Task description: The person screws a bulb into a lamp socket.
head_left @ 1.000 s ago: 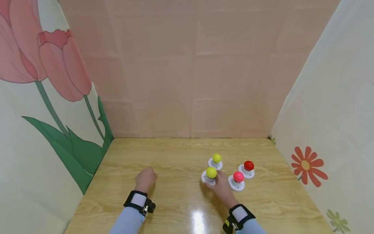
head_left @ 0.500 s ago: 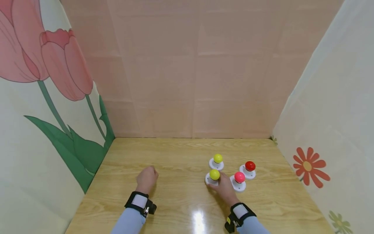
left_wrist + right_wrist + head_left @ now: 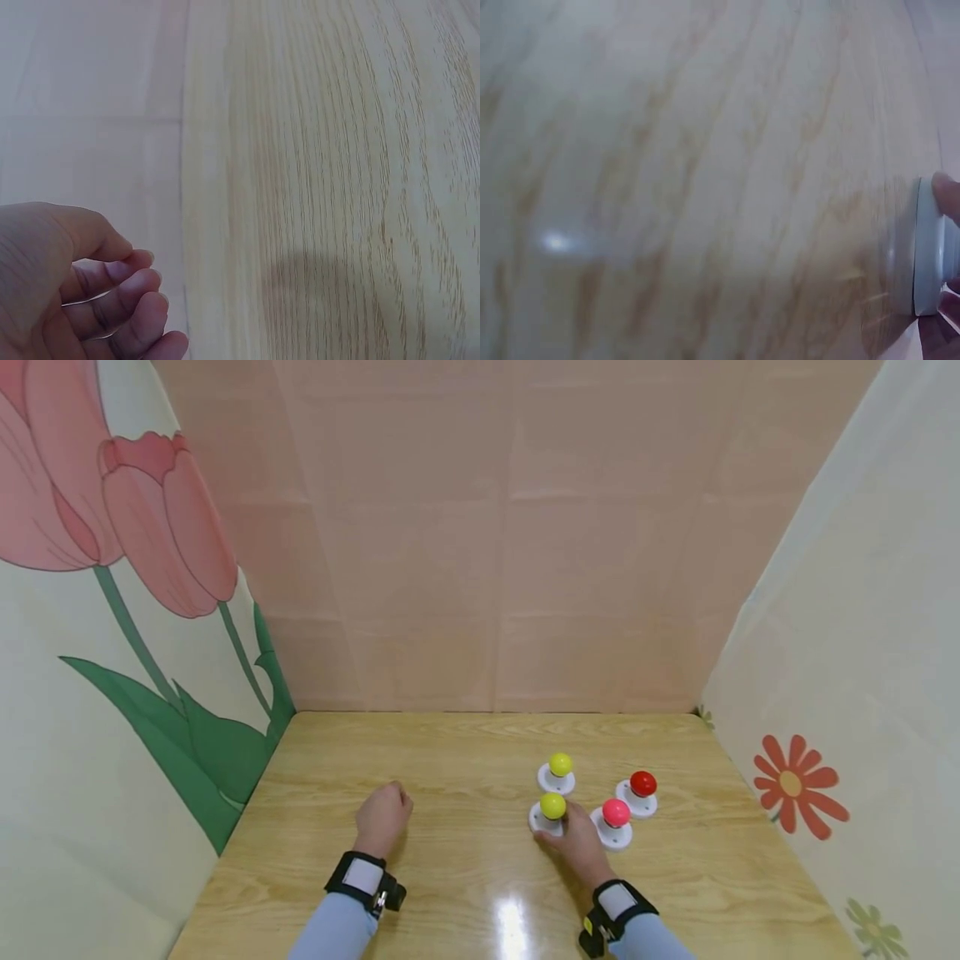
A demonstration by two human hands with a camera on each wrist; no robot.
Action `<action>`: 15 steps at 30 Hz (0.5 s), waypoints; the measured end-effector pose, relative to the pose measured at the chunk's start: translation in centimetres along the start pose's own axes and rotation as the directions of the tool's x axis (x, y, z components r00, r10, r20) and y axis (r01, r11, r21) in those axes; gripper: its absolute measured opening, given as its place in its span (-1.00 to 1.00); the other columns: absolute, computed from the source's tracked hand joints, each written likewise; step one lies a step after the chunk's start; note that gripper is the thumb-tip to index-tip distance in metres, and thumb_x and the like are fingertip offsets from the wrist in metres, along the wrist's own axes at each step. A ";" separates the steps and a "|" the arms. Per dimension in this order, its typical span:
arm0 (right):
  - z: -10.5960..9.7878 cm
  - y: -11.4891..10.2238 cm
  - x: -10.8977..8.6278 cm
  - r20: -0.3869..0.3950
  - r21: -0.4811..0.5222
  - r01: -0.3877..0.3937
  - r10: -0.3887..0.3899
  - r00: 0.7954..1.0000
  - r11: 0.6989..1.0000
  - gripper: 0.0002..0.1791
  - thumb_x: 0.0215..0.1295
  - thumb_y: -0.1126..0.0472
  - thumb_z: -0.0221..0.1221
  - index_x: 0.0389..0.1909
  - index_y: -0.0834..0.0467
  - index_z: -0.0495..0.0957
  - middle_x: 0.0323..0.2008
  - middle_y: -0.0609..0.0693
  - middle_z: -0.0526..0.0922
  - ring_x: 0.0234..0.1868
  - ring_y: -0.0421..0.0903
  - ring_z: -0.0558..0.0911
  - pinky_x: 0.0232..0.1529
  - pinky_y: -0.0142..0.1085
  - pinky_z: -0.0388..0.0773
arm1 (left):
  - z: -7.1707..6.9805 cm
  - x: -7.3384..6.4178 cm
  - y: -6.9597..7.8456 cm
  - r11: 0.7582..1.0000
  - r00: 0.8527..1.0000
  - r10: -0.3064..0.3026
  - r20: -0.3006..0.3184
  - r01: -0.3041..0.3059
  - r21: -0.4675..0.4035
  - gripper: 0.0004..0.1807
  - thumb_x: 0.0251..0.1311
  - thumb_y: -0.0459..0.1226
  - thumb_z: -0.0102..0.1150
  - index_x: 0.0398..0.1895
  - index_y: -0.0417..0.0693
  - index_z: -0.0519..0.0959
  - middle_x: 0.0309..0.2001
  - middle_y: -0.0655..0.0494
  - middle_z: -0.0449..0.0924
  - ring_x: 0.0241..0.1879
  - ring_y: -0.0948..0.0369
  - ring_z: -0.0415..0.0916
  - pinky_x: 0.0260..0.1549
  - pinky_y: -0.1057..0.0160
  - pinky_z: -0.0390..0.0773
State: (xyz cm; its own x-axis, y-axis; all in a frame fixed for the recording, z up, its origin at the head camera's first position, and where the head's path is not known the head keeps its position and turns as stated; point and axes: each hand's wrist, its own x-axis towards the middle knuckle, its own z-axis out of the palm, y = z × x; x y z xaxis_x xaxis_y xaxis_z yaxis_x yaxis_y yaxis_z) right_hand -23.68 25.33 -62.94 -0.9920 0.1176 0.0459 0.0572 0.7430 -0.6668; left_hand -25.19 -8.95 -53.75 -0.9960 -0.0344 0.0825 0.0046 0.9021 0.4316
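Three cloth walls enclose the scene: a plain peach one at twelve o'clock, a tulip-printed one at nine o'clock, and one with small flowers at three o'clock. Within them lies a pale wooden surface (image 3: 465, 760), glossy near six o'clock.

Four small ball-topped pegs on white round bases stand in a cluster at about two o'clock from the person. The far yellow peg (image 3: 559, 765) stands at the cluster's twelve o'clock, the red peg (image 3: 642, 783) at its three o'clock, the pink peg (image 3: 616, 812) at its five o'clock, and the near yellow peg (image 3: 552, 806) at its eight o'clock.

The right hand (image 3: 577, 843) lies on the surface with its fingers about the white base of the near yellow peg; the right wrist view shows a fingertip (image 3: 946, 196) pressed against the base's rim (image 3: 928, 255). It seems to be gripping the base, with the pink peg just beside it at its two o'clock.

The left hand (image 3: 382, 818) rests on bare wood at ten o'clock, well apart from the pegs. The left wrist view shows its fingers (image 3: 120, 296) loosely curled and holding nothing.

Judging by this, the step in hand is placing or shifting the near yellow peg by its base. The next move likely calls for a steady, level grip so the ball stays upright, and care not to knock the pink peg or the far yellow peg close by
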 end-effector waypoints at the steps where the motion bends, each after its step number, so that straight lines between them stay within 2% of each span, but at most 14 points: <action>1: 0.0 0.1 0.0 -0.003 -0.001 0.011 -0.011 1.000 1.000 -0.17 -0.04 -0.03 0.47 0.23 0.24 0.39 0.16 0.20 0.52 0.21 0.16 0.48 0.25 0.08 0.35 | 0.0 0.0 0.1 1.000 1.000 0.001 -0.003 -0.001 -0.001 -0.84 0.23 -0.27 0.13 -0.51 -0.08 0.52 -0.64 0.15 0.41 -0.65 0.25 0.32 -0.69 0.29 0.28; 4: 0.1 0.2 0.0 0.000 0.020 0.037 -0.037 0.999 0.999 -0.18 -0.03 -0.01 0.46 0.23 0.23 0.37 0.15 0.19 0.52 0.21 0.14 0.48 0.26 0.07 0.34 | 0.0 -0.1 0.3 1.000 1.000 0.011 -0.019 -0.010 0.005 -0.84 0.22 -0.28 0.14 -0.51 -0.08 0.53 -0.64 0.15 0.43 -0.65 0.25 0.33 -0.70 0.29 0.29; 8: 0.0 0.3 -0.2 0.030 0.058 0.034 -0.036 0.999 0.998 0.00 0.01 0.00 0.43 0.40 0.28 0.15 0.31 0.27 0.37 0.34 0.21 0.35 0.34 0.09 0.22 | -0.1 -0.2 0.5 1.000 0.999 0.026 -0.040 -0.026 0.018 -0.85 0.20 -0.28 0.16 -0.51 -0.08 0.54 -0.64 0.15 0.45 -0.66 0.26 0.34 -0.71 0.28 0.31; 11: -0.3 0.0 -0.4 0.048 0.052 0.020 -0.023 0.999 0.998 0.15 0.05 -0.02 0.40 0.48 0.31 -0.09 0.41 0.34 0.17 0.42 0.26 0.20 0.37 0.11 0.13 | -0.2 -0.3 0.7 0.999 0.999 0.028 -0.039 -0.027 0.022 -0.86 0.21 -0.28 0.16 -0.50 -0.08 0.54 -0.63 0.16 0.45 -0.66 0.26 0.34 -0.70 0.28 0.31; 15: -1.0 -1.0 -0.8 0.025 0.013 0.019 -0.019 1.000 1.000 0.17 0.08 -0.04 0.38 0.49 0.33 -0.15 0.42 0.37 0.13 0.42 0.28 0.17 0.36 0.10 0.16 | -0.2 -0.4 0.9 0.999 0.999 0.027 -0.033 -0.026 0.026 -0.86 0.22 -0.27 0.16 -0.49 -0.09 0.54 -0.63 0.16 0.45 -0.65 0.26 0.35 -0.69 0.28 0.32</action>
State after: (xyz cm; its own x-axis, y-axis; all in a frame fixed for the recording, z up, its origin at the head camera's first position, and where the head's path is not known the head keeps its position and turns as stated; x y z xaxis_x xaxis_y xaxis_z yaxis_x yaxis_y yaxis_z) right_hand -22.87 25.19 -61.53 -0.9954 0.0869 0.0399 0.0372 0.7366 -0.6753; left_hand -24.80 -8.24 -53.23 -0.9921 -0.0245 0.1232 0.0279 0.9133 0.4062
